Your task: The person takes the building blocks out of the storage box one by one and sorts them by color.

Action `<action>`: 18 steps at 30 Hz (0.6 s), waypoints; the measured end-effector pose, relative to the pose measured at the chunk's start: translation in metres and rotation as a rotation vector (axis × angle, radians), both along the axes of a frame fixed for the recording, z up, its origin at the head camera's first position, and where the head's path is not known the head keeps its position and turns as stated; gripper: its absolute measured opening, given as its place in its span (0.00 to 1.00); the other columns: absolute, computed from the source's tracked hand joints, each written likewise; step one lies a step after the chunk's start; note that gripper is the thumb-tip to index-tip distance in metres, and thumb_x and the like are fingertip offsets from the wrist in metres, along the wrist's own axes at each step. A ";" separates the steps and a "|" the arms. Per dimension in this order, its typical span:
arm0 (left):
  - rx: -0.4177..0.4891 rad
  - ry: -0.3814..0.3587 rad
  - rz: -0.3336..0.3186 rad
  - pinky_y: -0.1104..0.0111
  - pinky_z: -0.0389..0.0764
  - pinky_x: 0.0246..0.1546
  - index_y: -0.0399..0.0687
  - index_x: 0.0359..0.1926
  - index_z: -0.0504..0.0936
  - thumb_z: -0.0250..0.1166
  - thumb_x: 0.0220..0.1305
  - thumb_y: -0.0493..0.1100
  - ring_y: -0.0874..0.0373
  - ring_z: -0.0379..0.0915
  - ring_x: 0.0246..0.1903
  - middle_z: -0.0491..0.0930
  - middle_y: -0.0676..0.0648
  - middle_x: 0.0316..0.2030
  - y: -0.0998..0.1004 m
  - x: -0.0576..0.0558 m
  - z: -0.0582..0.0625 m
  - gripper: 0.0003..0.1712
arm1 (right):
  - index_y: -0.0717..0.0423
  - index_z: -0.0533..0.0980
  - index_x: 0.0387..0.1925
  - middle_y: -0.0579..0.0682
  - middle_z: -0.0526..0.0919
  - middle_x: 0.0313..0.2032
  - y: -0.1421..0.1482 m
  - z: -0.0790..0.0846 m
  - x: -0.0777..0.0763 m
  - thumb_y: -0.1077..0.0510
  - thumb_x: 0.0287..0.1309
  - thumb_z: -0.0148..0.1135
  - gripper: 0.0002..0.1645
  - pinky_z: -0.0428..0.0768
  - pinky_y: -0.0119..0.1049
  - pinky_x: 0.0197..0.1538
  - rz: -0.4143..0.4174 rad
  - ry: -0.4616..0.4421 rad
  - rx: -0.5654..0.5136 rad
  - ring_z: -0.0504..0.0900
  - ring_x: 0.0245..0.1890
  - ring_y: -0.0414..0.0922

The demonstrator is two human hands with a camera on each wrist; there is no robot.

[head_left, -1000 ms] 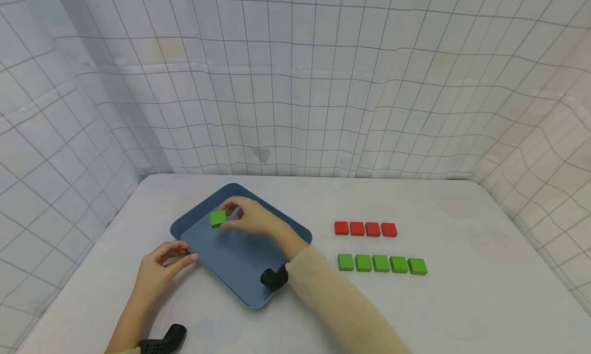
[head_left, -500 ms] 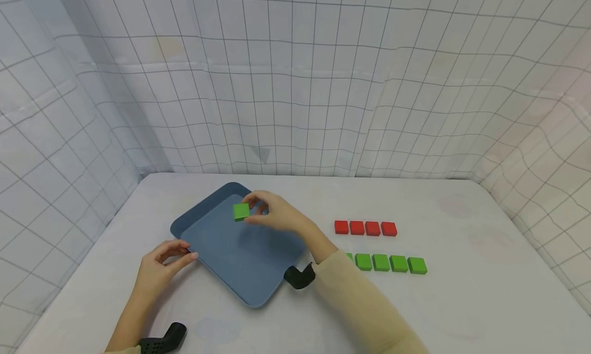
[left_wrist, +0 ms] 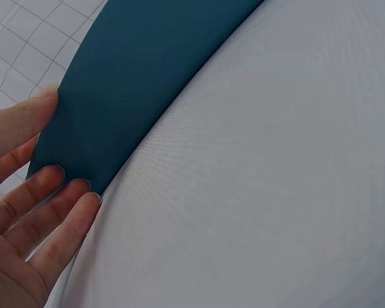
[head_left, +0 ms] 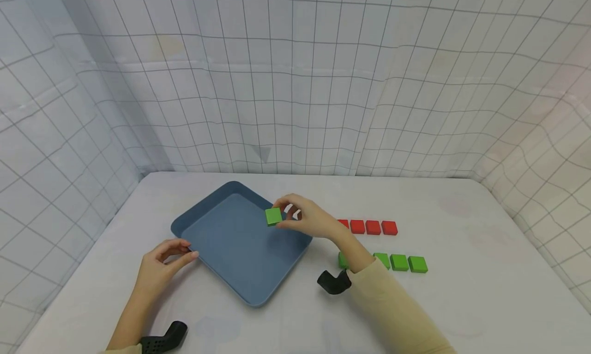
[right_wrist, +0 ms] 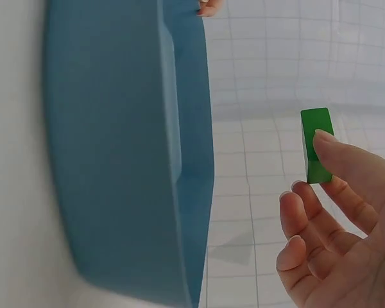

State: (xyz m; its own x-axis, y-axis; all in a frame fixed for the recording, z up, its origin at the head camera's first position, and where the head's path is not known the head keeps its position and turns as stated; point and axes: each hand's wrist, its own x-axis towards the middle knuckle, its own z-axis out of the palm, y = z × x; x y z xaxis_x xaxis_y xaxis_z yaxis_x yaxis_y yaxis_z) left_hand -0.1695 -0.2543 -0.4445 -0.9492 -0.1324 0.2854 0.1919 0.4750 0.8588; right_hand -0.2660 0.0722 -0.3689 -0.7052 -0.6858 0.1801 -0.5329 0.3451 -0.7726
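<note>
A green block [head_left: 273, 216] is pinched between the thumb and fingers of my right hand [head_left: 307, 218], held up over the right part of the blue tray [head_left: 240, 246]. The right wrist view shows the thumb flat against the block's [right_wrist: 316, 144] side, with the lower fingers loosely bent. My left hand [head_left: 159, 267] holds the tray's near left edge. Close up in the left wrist view, the thumb meets the rim and several fingertips [left_wrist: 77, 189] press the outer wall [left_wrist: 128, 77]; one finger goes behind the rim.
To the right lie a row of red blocks [head_left: 373, 227] and, nearer, a row of green blocks [head_left: 399, 262]; my right arm partly covers both. White gridded curtains [head_left: 295, 87] enclose the white table [head_left: 461, 302] at the back and sides.
My right hand has carried the green block rightward, from over the tray's left part to its right part. The left hand and tray stay where they were.
</note>
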 end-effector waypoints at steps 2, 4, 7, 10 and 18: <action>-0.003 -0.001 0.003 0.85 0.74 0.35 0.32 0.42 0.77 0.68 0.52 0.36 0.74 0.72 0.33 0.77 0.59 0.32 0.000 0.000 0.000 0.17 | 0.56 0.70 0.51 0.48 0.74 0.47 0.009 -0.002 0.002 0.58 0.52 0.65 0.24 0.72 0.30 0.34 0.004 0.005 -0.006 0.75 0.36 0.39; -0.005 -0.002 0.004 0.85 0.74 0.35 0.32 0.42 0.77 0.68 0.52 0.36 0.74 0.72 0.33 0.77 0.59 0.32 0.000 0.000 0.000 0.17 | 0.56 0.70 0.51 0.49 0.74 0.47 0.018 -0.004 0.004 0.58 0.53 0.65 0.24 0.73 0.32 0.34 0.005 0.009 -0.014 0.75 0.37 0.40; -0.006 -0.001 0.005 0.84 0.74 0.35 0.32 0.42 0.77 0.69 0.52 0.36 0.74 0.72 0.33 0.77 0.59 0.32 0.000 0.000 0.000 0.17 | 0.55 0.70 0.51 0.49 0.74 0.47 0.032 -0.006 0.008 0.58 0.53 0.65 0.24 0.72 0.31 0.34 -0.003 0.017 -0.018 0.75 0.37 0.41; -0.004 0.000 0.002 0.85 0.74 0.35 0.32 0.42 0.77 0.69 0.52 0.36 0.74 0.72 0.33 0.77 0.59 0.32 0.000 0.000 0.000 0.17 | 0.54 0.70 0.51 0.48 0.74 0.47 0.044 -0.007 0.013 0.58 0.53 0.65 0.23 0.72 0.30 0.34 -0.015 0.025 -0.011 0.75 0.37 0.41; 0.001 0.005 -0.008 0.84 0.75 0.36 0.32 0.42 0.77 0.68 0.52 0.36 0.74 0.72 0.34 0.77 0.59 0.32 -0.001 -0.001 -0.001 0.17 | 0.54 0.70 0.51 0.47 0.73 0.46 0.075 -0.012 0.025 0.62 0.52 0.65 0.23 0.73 0.30 0.33 -0.049 0.020 0.013 0.75 0.37 0.41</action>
